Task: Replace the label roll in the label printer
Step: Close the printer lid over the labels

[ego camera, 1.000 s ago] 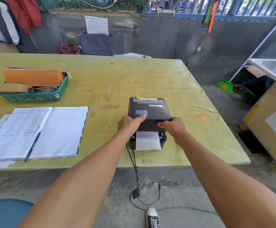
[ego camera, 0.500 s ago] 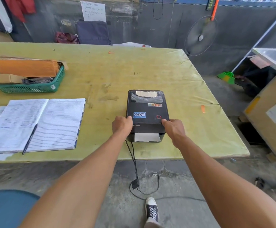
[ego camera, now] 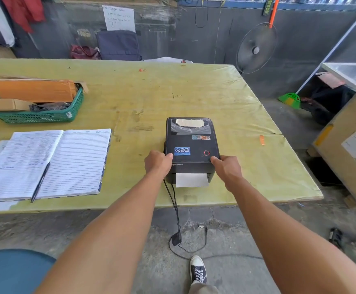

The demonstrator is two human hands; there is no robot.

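Printer (ego camera: 190,145) is sitting closed near the front edge of the desk (ego camera: 151,92), lid down, with a tongue of white label paper (ego camera: 191,180) sticking out of its front slot. Left hand (ego camera: 157,164) is gripping the printer's front left corner, thumb lying on the lid and fingers curling down the side. Right hand (ego camera: 225,168) is doing the same at the front right corner, just beside the round button. The hands are therefore sitting apart, one on each flank, with the printer clamped between them. Judgement: the shell is looking like rigid, smooth plastic, probably light enough to skid on the desk, so both sides are wanting an even hold. The side edges near the front are seeming the best place to grip. Any lid catches are hiding under the fingers, so I cannot confirm them. The label paper is thin and likely to tear, so it is not a place to pull. A black cable (ego camera: 173,200) is running from the printer's front left down over the desk edge to the floor, and it could snag if the printer shifts. Left of the printer an open notebook (ego camera: 45,162) is lying with a pen (ego camera: 39,183) on it.
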